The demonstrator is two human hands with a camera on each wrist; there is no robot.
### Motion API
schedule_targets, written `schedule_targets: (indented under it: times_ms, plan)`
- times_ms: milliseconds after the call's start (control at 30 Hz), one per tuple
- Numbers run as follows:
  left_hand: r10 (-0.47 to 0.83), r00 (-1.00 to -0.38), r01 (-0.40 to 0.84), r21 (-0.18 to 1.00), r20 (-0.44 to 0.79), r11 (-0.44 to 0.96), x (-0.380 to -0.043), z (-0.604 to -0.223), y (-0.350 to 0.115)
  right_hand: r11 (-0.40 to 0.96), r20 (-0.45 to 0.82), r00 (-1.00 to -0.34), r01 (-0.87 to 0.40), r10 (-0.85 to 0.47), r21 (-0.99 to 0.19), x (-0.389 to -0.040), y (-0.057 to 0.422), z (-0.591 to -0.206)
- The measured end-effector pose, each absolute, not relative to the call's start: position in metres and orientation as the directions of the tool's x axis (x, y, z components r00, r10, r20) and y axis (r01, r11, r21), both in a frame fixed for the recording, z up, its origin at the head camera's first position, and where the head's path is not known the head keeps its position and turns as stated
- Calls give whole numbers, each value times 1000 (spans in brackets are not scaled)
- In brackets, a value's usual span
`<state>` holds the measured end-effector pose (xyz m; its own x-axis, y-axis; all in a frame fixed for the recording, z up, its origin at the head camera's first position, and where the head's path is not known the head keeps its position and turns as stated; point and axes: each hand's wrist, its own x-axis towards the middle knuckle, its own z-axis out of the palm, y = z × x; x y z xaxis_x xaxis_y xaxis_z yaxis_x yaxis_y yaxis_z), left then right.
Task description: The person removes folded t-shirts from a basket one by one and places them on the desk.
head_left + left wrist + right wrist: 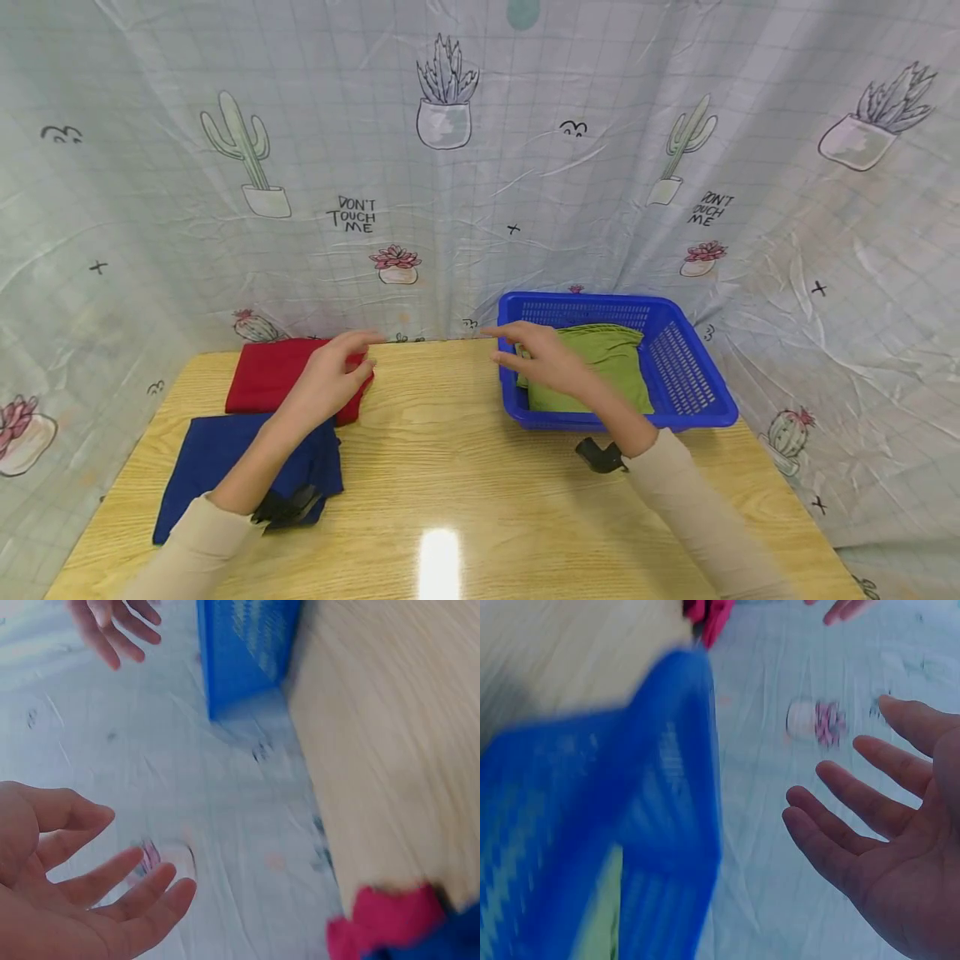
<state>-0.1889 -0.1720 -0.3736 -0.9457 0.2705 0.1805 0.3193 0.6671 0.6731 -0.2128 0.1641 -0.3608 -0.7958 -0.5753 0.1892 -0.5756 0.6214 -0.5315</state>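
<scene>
My left hand [330, 379] hovers over the folded cloths on the left, its fingers loosely bent with nothing in them. Beneath and behind it lies a red folded cloth [262, 375]; nearer me is a dark blue folded cloth [202, 458], partly hidden by the forearm. My right hand [546, 358] is held above the left part of a blue plastic basket [690, 367], fingers spread and holding nothing, as the right wrist view also shows. Inside the basket lies a green folded cloth [607, 367], partly covered by that hand in the head view.
A wooden table [427, 450] carries the cloths and the basket. Behind it hangs a pale curtain [480, 192] printed with potted plants, close to the basket's back and the table's far edge. A black strap or camera part [600, 456] shows by the right wrist.
</scene>
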Motion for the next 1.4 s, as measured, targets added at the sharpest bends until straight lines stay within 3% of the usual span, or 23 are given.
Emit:
schedule_targets:
  times_ms: [500,1033,1267,1400]
  plan:
    - [424,-895,369,763,139,530,-223,-348,-77,794,-10,-902,-375,-431,-478,-244,256,-314]
    - [455,-887,284,872,81,398,-272,-338,11,809,-36,-931,-297,-364,-507,-274,311,-300]
    - [478,-868,75,919,-130,387,-291,-349,42,812,-113,-934,-231,-340,-537,-287,332,-314]
    - [427,-860,-64,891,-277,449,-295,-363,60,794,-217,-929,-117,-300,-596,-296,342,-333]
